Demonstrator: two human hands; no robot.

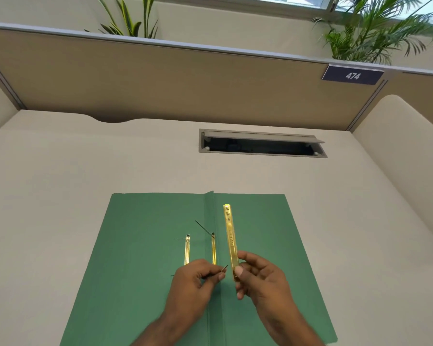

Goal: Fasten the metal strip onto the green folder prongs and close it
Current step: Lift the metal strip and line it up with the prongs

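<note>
A green folder point(140, 245) lies open and flat on the desk, its spine fold running up the middle. My right hand point(256, 275) pinches the near end of a long gold metal strip point(230, 236), which points away from me above the right leaf. My left hand point(195, 278) pinches a thin dark prong tip point(224, 268) between thumb and forefinger, just left of the strip's near end. Another dark prong point(203, 227) sticks up near the spine. Two narrow gold bars point(187, 249) lie on the folder beside the spine, one partly hidden behind my left hand.
The beige desk point(60, 176) has an open cable slot point(261, 144) behind the folder. A tan partition point(160, 78) with a sign reading 474 point(352, 75) closes the back. Potted plants point(375, 31) rise behind it.
</note>
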